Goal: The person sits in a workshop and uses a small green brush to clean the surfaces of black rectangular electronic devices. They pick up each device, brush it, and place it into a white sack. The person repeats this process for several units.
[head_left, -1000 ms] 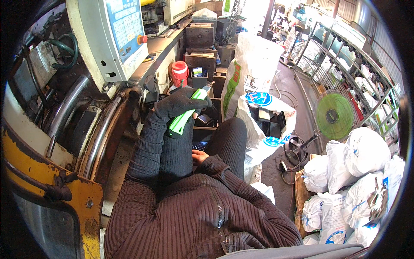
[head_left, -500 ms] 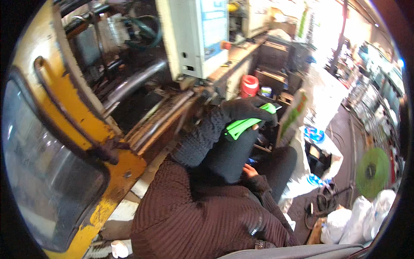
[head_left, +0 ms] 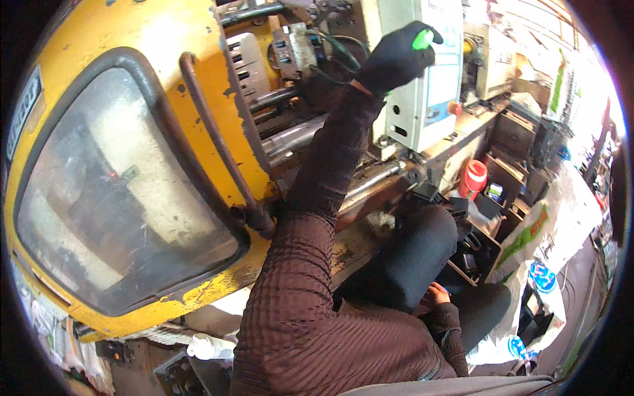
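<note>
My left hand, in a dark glove, is raised in front of the white control box. Its fingers are closed around a bright green utility knife, mostly hidden in the grip. Low between my thighs rests my bare right hand, close to the dark trouser leg. Its fingers are partly hidden, so I cannot make out whether it holds anything.
A yellow machine door with a scuffed window and bar handle fills the left. Metal rods lie behind it. To the right are a red bucket, dark crates and a white sack.
My left hand has risen from above my knee to the control box, carrying the green knife. The view has swung left, showing more of the yellow door. My right hand stays low.
</note>
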`<action>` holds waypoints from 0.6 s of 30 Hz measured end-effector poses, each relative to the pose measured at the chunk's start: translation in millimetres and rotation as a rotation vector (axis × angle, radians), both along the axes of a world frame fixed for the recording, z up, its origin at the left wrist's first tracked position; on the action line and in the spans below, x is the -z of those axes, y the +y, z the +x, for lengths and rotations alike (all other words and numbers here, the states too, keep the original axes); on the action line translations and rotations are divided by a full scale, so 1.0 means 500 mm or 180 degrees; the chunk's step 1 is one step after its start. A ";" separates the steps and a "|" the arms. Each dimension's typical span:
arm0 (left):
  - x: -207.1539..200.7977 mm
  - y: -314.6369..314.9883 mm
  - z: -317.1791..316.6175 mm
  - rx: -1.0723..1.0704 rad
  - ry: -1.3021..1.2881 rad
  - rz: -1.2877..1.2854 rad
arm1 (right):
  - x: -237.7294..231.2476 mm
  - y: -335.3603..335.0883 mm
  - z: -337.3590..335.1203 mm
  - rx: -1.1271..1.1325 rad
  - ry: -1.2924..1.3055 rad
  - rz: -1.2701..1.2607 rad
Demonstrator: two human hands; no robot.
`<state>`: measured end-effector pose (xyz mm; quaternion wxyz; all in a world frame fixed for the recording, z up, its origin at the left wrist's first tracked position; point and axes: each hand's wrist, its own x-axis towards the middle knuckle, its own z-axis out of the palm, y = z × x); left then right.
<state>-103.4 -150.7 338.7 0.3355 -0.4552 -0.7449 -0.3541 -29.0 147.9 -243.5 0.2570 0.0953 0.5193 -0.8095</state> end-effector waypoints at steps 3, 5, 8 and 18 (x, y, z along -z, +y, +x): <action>-0.031 -0.067 -0.065 -0.0530 0.0748 0.0091 | -0.012 0.007 -0.037 0.0200 0.0061 0.0358; -0.044 -0.116 -0.085 -0.1232 0.1703 -0.0258 | 0.003 0.012 -0.053 0.0252 0.0089 0.0488; -0.056 -0.193 -0.146 -0.1774 0.2791 -0.0289 | 0.100 0.042 -0.091 0.0233 0.0743 0.0403; -0.016 -0.429 -0.273 -0.5279 0.2280 -0.1140 | 0.105 0.035 -0.026 -0.0248 0.1735 0.1851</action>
